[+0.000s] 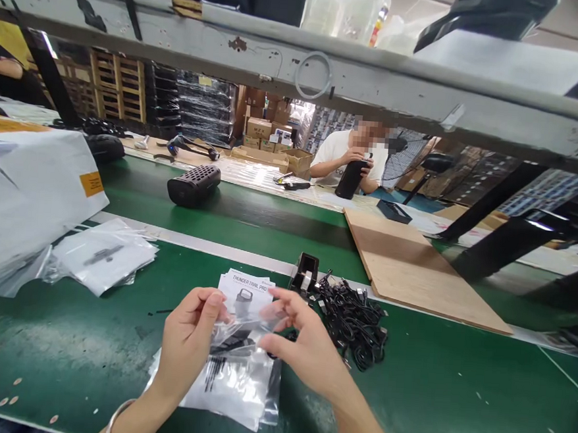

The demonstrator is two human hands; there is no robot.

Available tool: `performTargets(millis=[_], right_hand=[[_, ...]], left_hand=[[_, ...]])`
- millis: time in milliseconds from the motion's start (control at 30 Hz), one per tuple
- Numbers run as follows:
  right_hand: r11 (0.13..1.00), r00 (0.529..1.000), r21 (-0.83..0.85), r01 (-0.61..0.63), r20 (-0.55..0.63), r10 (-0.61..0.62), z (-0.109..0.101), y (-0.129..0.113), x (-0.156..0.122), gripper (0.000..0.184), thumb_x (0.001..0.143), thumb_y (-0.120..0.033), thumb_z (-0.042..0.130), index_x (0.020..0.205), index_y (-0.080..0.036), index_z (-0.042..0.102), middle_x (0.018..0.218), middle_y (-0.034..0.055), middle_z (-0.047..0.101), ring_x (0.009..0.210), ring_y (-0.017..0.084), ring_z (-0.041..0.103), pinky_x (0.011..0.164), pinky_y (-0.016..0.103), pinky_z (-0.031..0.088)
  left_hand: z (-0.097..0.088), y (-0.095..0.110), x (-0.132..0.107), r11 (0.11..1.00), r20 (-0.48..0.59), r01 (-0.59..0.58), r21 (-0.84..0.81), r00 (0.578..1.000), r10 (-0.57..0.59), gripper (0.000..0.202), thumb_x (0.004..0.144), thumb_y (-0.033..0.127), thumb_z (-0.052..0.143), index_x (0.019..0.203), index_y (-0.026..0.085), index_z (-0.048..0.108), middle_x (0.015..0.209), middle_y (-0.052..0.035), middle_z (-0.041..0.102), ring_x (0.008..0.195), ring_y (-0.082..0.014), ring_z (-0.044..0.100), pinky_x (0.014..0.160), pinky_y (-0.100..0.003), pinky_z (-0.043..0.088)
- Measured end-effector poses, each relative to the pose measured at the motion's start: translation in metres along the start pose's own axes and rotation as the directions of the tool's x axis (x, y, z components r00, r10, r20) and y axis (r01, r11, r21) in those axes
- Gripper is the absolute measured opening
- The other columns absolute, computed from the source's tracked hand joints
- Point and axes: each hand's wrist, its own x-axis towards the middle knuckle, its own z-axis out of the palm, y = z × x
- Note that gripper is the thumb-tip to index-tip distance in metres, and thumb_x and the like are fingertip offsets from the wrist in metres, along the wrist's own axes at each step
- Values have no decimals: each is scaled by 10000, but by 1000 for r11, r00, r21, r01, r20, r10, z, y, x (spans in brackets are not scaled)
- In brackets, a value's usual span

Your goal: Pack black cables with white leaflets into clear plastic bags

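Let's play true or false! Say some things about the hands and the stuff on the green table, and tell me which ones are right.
1. The left hand and the right hand both pinch a clear plastic bag. True.
2. The pile of black cables lies left of the hands. False: it lies to their right.
3. A black speaker lies on the green belt farther back. True.
4. The wooden board stands upright. False: it lies flat.
5. The person across the table holds a white box. False: they hold a black object.
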Motion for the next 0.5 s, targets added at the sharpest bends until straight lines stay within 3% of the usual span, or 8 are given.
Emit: performTargets(millis=[67,133,233,267,400,500], right_hand=[[997,999,65,-38,-23,40,9,9,6,132,709,-259,648,800,-165,624,731,4,618,677,136,535,648,260,421],[987,997,152,-41,-63,51,13,14,10,174,758,-294,595,659,-152,605,627,-10,583,611,119,513,592,238,397],[974,994,223,-32,-91,54,14,18,10,224,791,-325,557,661,-152,617,601,-18,576,590,108,508,580,223,388],[972,995,232,-37,-81,57,13,19,8,188,773,-320,581,696,-156,632,623,-15,593,603,112,520,592,225,396],[984,997,175,-36,-57,47,10,22,2,129,685,-234,672,801,-176,674,726,5,653,673,138,561,641,248,429],[998,997,67,-2,-77,7,7,23,-1,106,748,-209,599,765,-177,698,716,20,665,669,147,576,628,258,440]], left_hand=[[-3,-4,3,1000,7,-9,-26,1000,9,235,831,418,459,750,214,543,615,38,574,623,-123,561,631,-211,447],[-7,-9,7,996,109,11,-83,994,-2,256,801,459,488,839,215,559,688,20,604,688,-144,580,658,-233,458],[-11,-12,10,994,344,113,-3,933,-105,287,705,441,620,852,194,616,715,-4,628,678,-161,577,614,-239,462],[-12,-13,10,989,367,140,52,918,-149,262,690,423,641,809,190,636,685,-1,627,641,-155,569,587,-234,457],[-13,-15,10,981,305,168,95,933,-189,233,705,423,620,759,203,673,692,-10,659,644,-163,581,582,-238,467],[-16,-19,13,985,348,151,83,922,-170,212,716,409,612,794,227,688,821,-32,691,756,-194,609,665,-263,487]])
